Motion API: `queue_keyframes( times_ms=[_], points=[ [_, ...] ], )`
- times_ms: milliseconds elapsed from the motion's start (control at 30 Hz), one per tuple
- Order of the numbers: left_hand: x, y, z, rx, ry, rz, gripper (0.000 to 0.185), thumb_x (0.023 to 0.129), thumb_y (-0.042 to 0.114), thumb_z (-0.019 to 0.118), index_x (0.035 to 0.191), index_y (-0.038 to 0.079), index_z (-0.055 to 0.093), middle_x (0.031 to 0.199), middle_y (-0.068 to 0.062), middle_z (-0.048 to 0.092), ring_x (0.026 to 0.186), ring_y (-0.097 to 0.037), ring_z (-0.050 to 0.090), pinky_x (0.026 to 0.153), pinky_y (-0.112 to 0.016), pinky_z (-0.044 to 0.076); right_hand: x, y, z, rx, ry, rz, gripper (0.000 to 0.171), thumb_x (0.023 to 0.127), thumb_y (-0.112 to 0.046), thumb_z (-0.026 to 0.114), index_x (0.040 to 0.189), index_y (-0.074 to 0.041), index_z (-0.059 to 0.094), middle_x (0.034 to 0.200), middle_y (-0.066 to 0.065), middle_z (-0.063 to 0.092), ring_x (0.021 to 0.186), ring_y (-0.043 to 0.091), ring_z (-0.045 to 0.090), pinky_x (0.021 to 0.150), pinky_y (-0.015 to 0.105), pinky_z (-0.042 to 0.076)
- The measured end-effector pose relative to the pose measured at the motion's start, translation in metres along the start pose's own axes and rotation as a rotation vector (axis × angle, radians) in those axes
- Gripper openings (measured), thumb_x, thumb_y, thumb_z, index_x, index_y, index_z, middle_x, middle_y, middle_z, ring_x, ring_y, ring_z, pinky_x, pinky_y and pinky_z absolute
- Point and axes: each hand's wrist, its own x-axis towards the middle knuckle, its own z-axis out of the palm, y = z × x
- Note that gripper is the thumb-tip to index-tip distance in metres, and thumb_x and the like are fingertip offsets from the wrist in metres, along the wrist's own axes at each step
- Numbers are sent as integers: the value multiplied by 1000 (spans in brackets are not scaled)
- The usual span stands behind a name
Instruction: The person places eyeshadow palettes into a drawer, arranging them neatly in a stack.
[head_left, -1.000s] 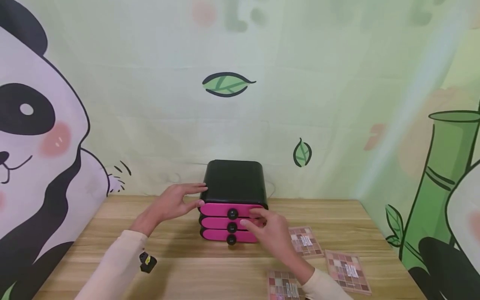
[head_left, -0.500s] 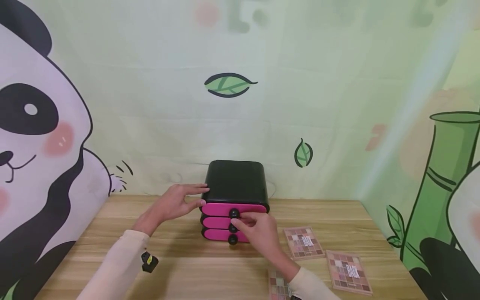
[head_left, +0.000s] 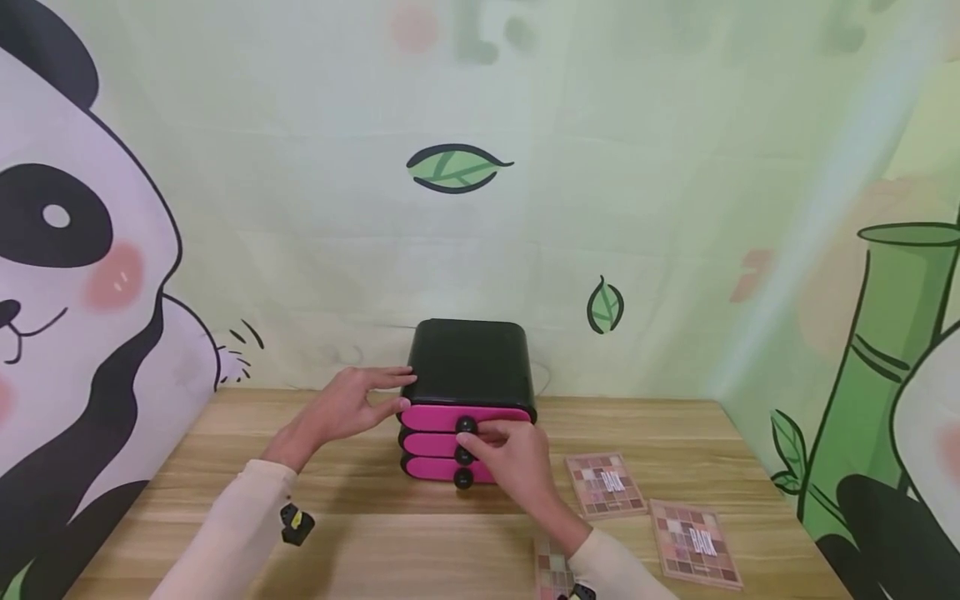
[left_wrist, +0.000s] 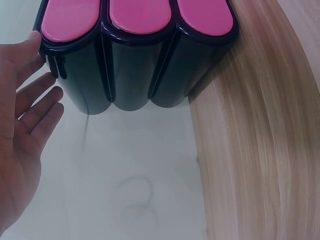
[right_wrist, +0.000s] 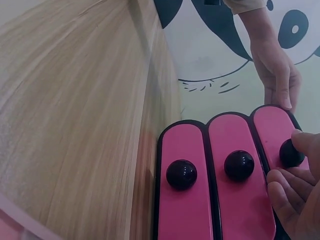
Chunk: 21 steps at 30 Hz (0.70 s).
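Observation:
A small black drawer cabinet with three pink drawer fronts, one above another, stands on the wooden table. Each front has a round black knob. My right hand pinches the top drawer's knob between thumb and fingers, as the right wrist view shows. The middle knob and the bottom knob are untouched. With fingers fairly straight, my left hand rests against the cabinet's upper left edge. In the left wrist view its thumb touches the front corner. All the drawers look closed.
Right of the cabinet lie two flat square palettes marked BACK, one nearer and one farther. A third palette is partly hidden under my right forearm. Behind the table hangs a printed panda backdrop.
My right hand has moved left from the drawer fronts' right side to the top knob and taken hold of it. The left hand and the cabinet have stayed in place.

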Motion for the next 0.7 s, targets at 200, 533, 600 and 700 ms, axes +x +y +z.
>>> queue_keyframes(
  times_ms=[200, 533, 600, 700],
  points=[
    [0, 0, 1, 10, 11, 7, 44, 98, 38, 69, 133, 12, 70, 138, -9, 65, 118, -29, 68, 91, -45, 56, 1, 0, 1, -9, 5, -3, 32, 84, -43, 84, 95, -12, 83, 84, -2, 78, 74, 3, 72, 65, 21, 58],
    [0, 2, 0, -9, -3, -33, 47, 98, 43, 67, 134, 12, 70, 139, -9, 65, 125, -31, 64, 101, -51, 53, -2, -3, -2, -5, -20, 32, 34, 83, -42, 85, 93, -10, 82, 83, 0, 78, 72, 5, 71, 63, 21, 58],
    [0, 2, 0, -5, -2, -30, 46, 98, 42, 67, 134, 12, 70, 138, -9, 65, 123, -31, 65, 100, -51, 54, -5, -3, -3, 0, -30, 36, 35, 83, -43, 85, 93, -9, 82, 84, 1, 78, 72, 5, 72, 62, 21, 58],
    [0, 2, 0, 1, 6, -21, 45, 98, 40, 68, 133, 12, 70, 138, -9, 66, 119, -30, 68, 97, -49, 55, -10, -5, -4, 4, -38, 43, 35, 83, -43, 85, 92, -10, 82, 84, 1, 79, 71, 5, 72, 62, 21, 58]
  ],
)
